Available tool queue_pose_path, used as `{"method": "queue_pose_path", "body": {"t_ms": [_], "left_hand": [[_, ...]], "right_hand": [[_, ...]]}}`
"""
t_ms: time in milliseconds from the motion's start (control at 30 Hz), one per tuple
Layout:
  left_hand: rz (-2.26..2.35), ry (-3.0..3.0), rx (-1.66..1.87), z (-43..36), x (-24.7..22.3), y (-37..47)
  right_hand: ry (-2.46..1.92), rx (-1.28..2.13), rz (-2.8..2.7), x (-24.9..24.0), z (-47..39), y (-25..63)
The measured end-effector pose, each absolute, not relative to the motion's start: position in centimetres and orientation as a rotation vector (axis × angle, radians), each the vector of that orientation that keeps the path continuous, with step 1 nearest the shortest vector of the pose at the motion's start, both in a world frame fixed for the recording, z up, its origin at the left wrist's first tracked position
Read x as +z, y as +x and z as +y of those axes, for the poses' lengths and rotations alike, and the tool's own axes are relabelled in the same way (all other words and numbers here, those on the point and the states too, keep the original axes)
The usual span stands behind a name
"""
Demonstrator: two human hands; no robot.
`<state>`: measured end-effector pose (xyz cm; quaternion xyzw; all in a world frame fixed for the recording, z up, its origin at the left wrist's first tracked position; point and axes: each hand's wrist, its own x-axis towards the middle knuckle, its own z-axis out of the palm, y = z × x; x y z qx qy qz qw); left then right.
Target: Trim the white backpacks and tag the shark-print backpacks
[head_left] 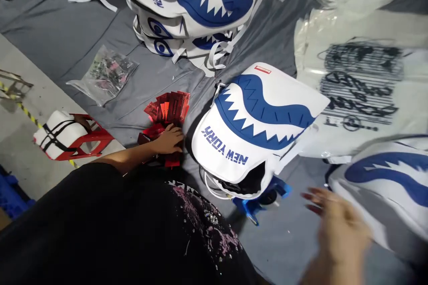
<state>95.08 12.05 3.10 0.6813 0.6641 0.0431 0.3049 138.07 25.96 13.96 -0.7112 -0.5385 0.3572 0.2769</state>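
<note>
My left hand (170,139) lies over a pile of red packets or tags (169,107), its fingers stretched out on them; whether it pinches one is hidden. Right of it, a white backpack (270,120) with a blue shark mouth and "NEW YORK" lettering lies flat, its opening toward me. A blue tape dispenser (281,188) sticks out from under the bag's near edge. My right hand (341,218), blurred by motion, is over the grey cloth right of the dispenser. Its fingers point left, apart, with nothing visible in them.
Similar backpacks (214,4) are stacked at the back, and another bag (391,178) lies at right. A printed plastic bag (361,84) covers the cloth beyond. At left are a clear bag of small items (107,73) and a red holder with a white roll (73,136).
</note>
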Motion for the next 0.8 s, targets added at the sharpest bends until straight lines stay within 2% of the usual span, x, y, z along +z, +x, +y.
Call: {"method": "queue_pose_path", "body": {"t_ms": [233, 400, 500, 800], "left_hand": [[1.670, 1.837, 0.270, 12.6, 0.2, 92.8], [1.467, 1.793, 0.379, 13.0, -0.1, 89.8], [1.396, 1.745, 0.446, 12.8, -0.3, 88.0], [1.173, 1.705, 0.511, 13.8, 0.0, 84.0]], "right_hand": [[-1.806, 1.469, -1.744, 8.8, 9.7, 120.9], [-1.884, 1.232, -1.592, 4.9, 8.3, 110.2], [-1.904, 1.208, -1.436, 2.8, 9.3, 105.8], [-1.993, 1.088, -1.202, 1.9, 7.9, 100.4]]}}
